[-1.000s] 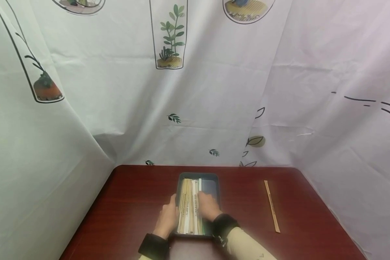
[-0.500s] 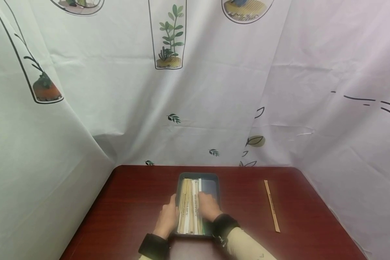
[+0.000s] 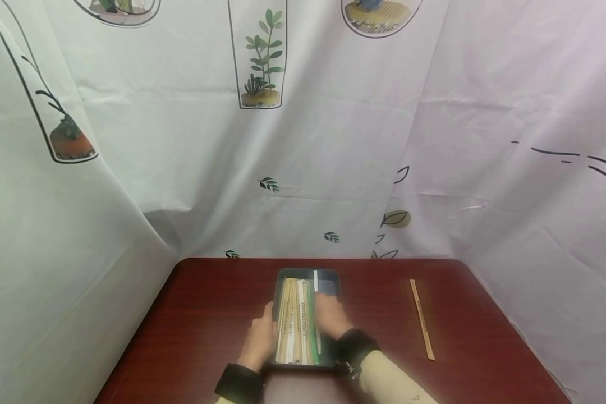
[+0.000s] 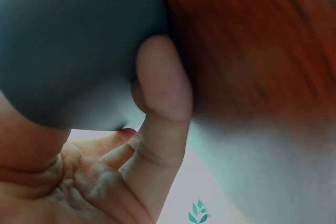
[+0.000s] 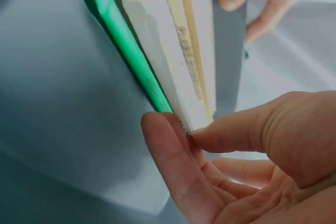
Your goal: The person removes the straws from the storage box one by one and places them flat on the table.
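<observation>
A dark blue-grey tray (image 3: 333,278) stands on the table, filled on its left with slim paper-wrapped sticks (image 3: 289,320) in tan and white. My left hand (image 3: 259,339) grips its left side; in the left wrist view a finger (image 4: 165,80) lies along the outer wall. Over the right part of the tray, my right hand (image 3: 331,316) pinches a white paper-wrapped stick (image 3: 315,280) between thumb and fingers. Just left of it lies a green-wrapped stick (image 3: 312,331), also visible as a green wrapper (image 5: 126,51) in the right wrist view. The fingers hide the white stick's middle.
One tan paper-wrapped stick (image 3: 422,320) lies alone on the red-brown table (image 3: 373,286), right of the tray. White printed cloth (image 3: 333,168) hangs behind the table and along both sides.
My right hand has shifted slightly right with the white stick, away from the other sticks. More of the green-wrapped stick shows now. My left hand has stayed on the tray.
</observation>
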Motion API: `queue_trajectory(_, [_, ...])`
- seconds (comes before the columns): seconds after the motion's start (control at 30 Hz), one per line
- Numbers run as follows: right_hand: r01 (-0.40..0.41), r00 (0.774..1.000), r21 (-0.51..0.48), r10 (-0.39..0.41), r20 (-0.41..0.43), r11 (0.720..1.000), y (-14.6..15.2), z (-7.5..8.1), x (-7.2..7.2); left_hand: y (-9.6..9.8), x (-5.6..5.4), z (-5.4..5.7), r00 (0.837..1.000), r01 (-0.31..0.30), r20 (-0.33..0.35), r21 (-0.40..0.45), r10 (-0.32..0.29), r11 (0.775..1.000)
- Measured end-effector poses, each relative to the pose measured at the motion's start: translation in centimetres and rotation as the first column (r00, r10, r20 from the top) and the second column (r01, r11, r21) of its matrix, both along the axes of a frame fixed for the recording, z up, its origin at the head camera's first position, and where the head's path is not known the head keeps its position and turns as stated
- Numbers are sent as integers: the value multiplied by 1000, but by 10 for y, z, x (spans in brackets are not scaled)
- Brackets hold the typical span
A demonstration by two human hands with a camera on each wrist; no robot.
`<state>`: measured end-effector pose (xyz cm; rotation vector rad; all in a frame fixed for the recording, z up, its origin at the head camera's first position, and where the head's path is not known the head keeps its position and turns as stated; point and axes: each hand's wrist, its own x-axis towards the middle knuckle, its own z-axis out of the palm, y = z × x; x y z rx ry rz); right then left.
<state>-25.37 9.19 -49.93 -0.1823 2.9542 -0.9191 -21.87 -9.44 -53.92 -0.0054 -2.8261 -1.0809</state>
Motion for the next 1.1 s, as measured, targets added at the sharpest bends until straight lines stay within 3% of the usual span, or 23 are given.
queue_trajectory(0.3, [37,999,-14,-37,-21,999,26,24,-8,1,0,-2,1000,-17,-3,2,17,1000])
queue_trajectory(0.63, [101,994,-18,-102,-41,995,70,47,-11,2,0,0,998,-25,55,7,25,1000])
queue_trajectory(0.9, [189,978,35,-185,-95,981,125,33,-10,2,1,0,999,-20,45,-3,20,1000])
queue_trajectory(1.1, [206,973,100,-194,-122,973,163,16,-6,3,1,0,999,-10,35,8,10,1000])
